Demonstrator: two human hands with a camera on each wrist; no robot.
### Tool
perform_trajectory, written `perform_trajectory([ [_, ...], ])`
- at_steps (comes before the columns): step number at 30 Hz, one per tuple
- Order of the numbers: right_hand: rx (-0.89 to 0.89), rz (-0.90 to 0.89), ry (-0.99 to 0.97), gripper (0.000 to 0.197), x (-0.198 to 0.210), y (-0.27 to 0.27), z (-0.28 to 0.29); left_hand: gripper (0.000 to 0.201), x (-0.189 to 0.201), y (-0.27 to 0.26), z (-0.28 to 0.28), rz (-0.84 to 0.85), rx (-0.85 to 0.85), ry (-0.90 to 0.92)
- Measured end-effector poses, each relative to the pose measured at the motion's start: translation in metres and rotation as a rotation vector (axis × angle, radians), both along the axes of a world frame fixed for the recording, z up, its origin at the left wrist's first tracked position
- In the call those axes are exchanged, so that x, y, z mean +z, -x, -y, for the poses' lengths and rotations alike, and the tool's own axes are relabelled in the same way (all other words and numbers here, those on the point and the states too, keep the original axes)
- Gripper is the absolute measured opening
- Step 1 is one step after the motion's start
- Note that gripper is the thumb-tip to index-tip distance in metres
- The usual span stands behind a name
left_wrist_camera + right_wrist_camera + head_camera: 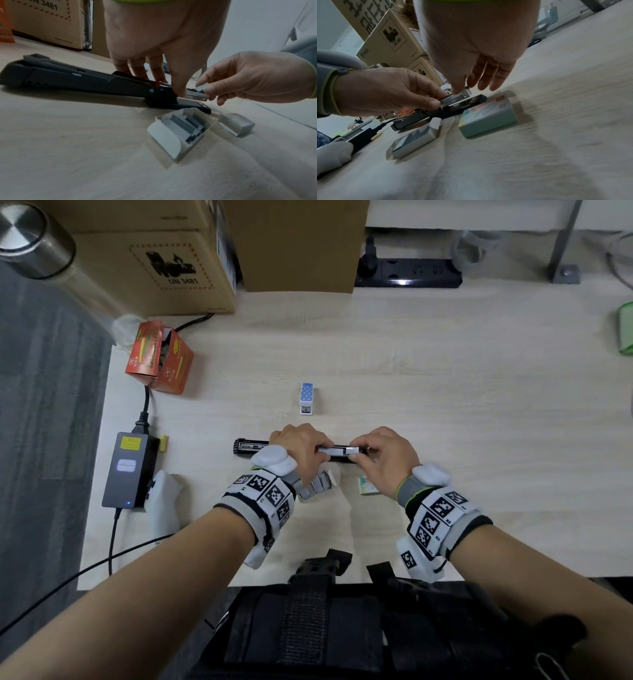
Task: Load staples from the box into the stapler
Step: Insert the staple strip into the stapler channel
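Stapler (294,451) lies on the worktop (445,392); left hand (301,448) grips it, right hand (385,460) pinches a staple strip (202,86) at its tray.

Both hands (342,455) on stapler (294,451)

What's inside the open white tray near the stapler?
The tray holds several grey staple strips, lying side by side. Its folded flap covers one end, so the count is unclear.
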State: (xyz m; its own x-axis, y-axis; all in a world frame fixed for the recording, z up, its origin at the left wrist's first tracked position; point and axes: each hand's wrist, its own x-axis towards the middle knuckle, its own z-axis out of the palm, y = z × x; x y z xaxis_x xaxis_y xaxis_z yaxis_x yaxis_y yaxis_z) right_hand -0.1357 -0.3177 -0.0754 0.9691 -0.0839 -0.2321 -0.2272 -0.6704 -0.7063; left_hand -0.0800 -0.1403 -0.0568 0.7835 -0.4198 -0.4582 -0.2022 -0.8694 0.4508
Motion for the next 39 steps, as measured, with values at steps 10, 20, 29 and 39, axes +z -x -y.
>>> perform_trajectory([
  [10, 0.022, 0.014, 0.033, 0.013, -0.006, 0.002, 0.001, 0.022, 0.001, 0.000, 0.000, -0.001, 0.016, 0.011],
  [20, 0.015, 0.024, 0.019, 0.014, -0.006, 0.004, 0.003, 0.023, -0.001, -0.001, 0.001, -0.007, 0.032, -0.002],
  [29, -0.003, 0.008, 0.025, 0.015, -0.007, 0.003, 0.001, 0.022, -0.003, 0.001, 0.000, 0.019, 0.040, 0.025],
  [39, -0.005, 0.025, 0.072, 0.028, -0.009, 0.008, -0.001, 0.024, -0.011, 0.001, -0.002, 0.041, 0.053, 0.041],
])
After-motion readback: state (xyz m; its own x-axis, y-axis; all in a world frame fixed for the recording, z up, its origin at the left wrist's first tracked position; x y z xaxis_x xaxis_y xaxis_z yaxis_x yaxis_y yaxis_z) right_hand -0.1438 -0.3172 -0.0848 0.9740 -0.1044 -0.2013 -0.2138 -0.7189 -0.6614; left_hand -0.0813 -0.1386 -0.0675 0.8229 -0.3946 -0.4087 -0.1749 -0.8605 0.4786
